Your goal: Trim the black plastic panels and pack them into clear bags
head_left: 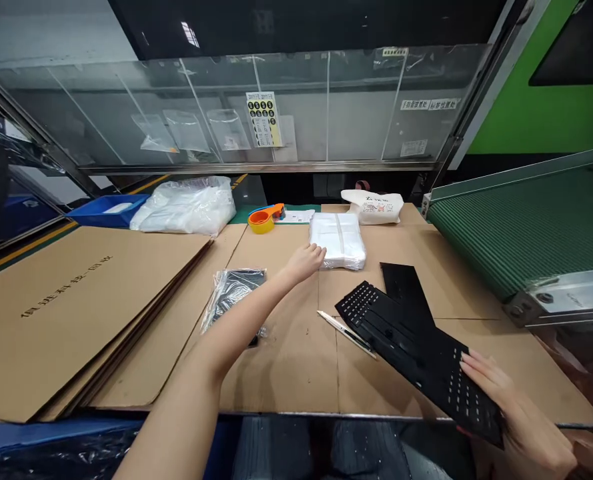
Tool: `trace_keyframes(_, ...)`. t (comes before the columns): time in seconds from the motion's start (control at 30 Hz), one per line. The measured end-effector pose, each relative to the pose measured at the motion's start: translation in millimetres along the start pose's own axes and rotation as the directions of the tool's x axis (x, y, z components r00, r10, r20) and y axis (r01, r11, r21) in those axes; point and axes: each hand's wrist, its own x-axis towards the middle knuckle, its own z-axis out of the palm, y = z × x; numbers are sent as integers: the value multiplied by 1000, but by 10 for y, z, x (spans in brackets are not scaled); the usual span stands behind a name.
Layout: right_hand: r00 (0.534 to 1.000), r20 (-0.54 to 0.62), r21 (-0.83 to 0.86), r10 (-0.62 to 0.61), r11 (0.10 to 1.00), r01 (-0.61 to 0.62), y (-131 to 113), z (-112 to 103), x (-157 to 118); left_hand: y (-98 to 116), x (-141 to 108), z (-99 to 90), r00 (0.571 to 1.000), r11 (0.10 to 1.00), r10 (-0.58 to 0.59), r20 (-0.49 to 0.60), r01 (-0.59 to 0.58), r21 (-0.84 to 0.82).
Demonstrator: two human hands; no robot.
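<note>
I'm getting bright, even indoor light from above, with a small white glare at twelve o'clock on the dark overhead panel (pixel 190 33) and pale reflections across the clear screen (pixel 296 113). The left hand (pixel 303 261) casts only a faint, soft shadow on the cardboard (pixel 286 360) — no harsh edges. Wide-angle distortion bows the metal frame (pixel 21 113) at nine o'clock — the edges look slightly soft.

The right hand (pixel 521 420) is partly hidden behind the black perforated panel (pixel 416 353), and the left forearm (pixel 216 373) is cut off by the bottom edge. The black contents of the clear plastic bag (pixel 233 293) are blurred by the film, and the notices on the glass screen (pixel 263 119) are too small to be read.
</note>
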Motion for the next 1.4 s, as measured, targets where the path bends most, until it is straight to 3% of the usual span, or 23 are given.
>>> trace_keyframes(0.23, 991, -79, -50, 109, 992, -113, 126, 36, -88, 1, 292, 34, 982, 992, -11, 191, -13, 125)
trace_keyframes(0.47, 955, -142, -81, 260, 959, -273, 264, 253, -17, -81, 495, -117, 962, 989, -131, 241, 109, 101)
trace_keyframes(0.53, 902, -141, -82, 408, 903, -421, 312, 304, 18, -115, 537, -139, 950, 986, -162, 268, 147, 76)
trace_keyframes(0.67, 728, -87, 104, 680, 733, -673, 319, 437, 151, -130, 577, -120, 944, 989, -147, 296, 142, 37)
trace_keyframes(0.8, 627, 42, 273, 778, 595, -756, 264, 619, 275, -58, 525, -33, 951, 995, -99, 294, 89, 49)
trace_keyframes(0.93, 572, 127, 361, 810, 500, -787, 243, 795, 302, -12, 458, 21, 961, 997, -71, 268, 59, 51)
trace_keyframes(1.17, 549, 183, 425, 815, 438, -792, 198, 945, 329, -121, 509, 19, 976, 994, -103, 191, 109, -20)
trace_keyframes(1.4, 635, 225, 474, 739, 486, -734, 137, 1156, 426, -223, 608, 87, 950, 953, -228, 214, 263, -153)
